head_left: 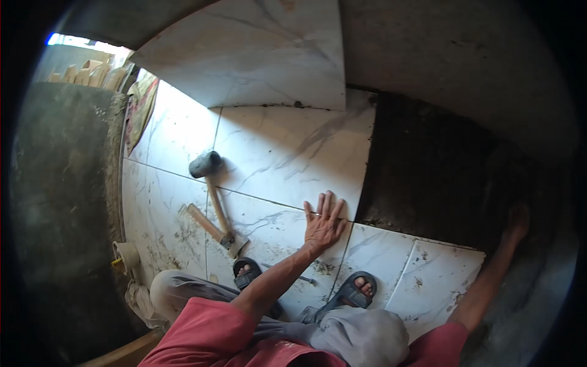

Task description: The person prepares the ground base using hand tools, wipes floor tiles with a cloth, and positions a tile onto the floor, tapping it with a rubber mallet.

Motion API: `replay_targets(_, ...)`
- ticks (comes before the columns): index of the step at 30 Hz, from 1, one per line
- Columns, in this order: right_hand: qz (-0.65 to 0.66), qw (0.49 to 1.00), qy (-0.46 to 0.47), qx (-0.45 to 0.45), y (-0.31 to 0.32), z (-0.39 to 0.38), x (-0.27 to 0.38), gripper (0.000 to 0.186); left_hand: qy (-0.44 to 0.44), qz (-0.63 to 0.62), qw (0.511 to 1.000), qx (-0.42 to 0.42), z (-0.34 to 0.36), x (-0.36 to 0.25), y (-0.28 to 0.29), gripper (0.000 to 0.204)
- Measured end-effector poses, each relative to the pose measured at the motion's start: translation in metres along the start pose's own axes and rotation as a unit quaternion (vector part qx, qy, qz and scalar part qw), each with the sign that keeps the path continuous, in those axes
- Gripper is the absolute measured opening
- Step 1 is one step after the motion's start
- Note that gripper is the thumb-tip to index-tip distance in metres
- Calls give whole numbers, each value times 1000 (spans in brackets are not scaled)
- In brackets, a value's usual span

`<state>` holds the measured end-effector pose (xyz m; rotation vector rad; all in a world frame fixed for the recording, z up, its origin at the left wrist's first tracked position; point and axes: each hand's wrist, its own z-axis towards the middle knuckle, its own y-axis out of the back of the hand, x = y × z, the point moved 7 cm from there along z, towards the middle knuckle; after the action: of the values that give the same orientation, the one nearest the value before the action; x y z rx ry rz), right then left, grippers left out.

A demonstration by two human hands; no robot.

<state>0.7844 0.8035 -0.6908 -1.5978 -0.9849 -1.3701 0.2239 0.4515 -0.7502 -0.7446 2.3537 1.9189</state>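
Observation:
My left hand (324, 223) lies flat with its fingers spread on the white marbled floor tiles (287, 147), close to where several tile edges meet. Off to the right, my right hand (518, 221) is in deep shadow beyond a bare dark patch of floor (428, 165); its fingers are too dim to read. Left of my left hand, a rubber mallet (205, 164) with a black head and pale wooden handle rests on the tiles. Beside its handle lies a wooden-handled tool (205, 221) with a metal end.
At the top stands a large white marbled panel (263, 55). A dark grey wall (61, 159) runs along the left, with a patterned cloth (143, 107) near it and a whitish cup-like container (126, 257) at its foot. Crumbs of mortar dirty the tiles around my sandalled feet (361, 289).

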Motion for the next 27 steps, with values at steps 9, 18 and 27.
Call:
replay_targets(9, -338, 798, 66, 494, -178, -440, -64, 18, -49, -39, 998, 24, -5, 9, 0, 61)
replay_targets(18, -317, 778, 92, 534, -169, -529, -53, 17, -219, 9, 933, 287, -143, 238, 129, 22)
replay_targets(27, -567, 757, 325, -1, -121, -205, -18, 52, -168, 160, 940, 250, -174, 315, 76, 47)
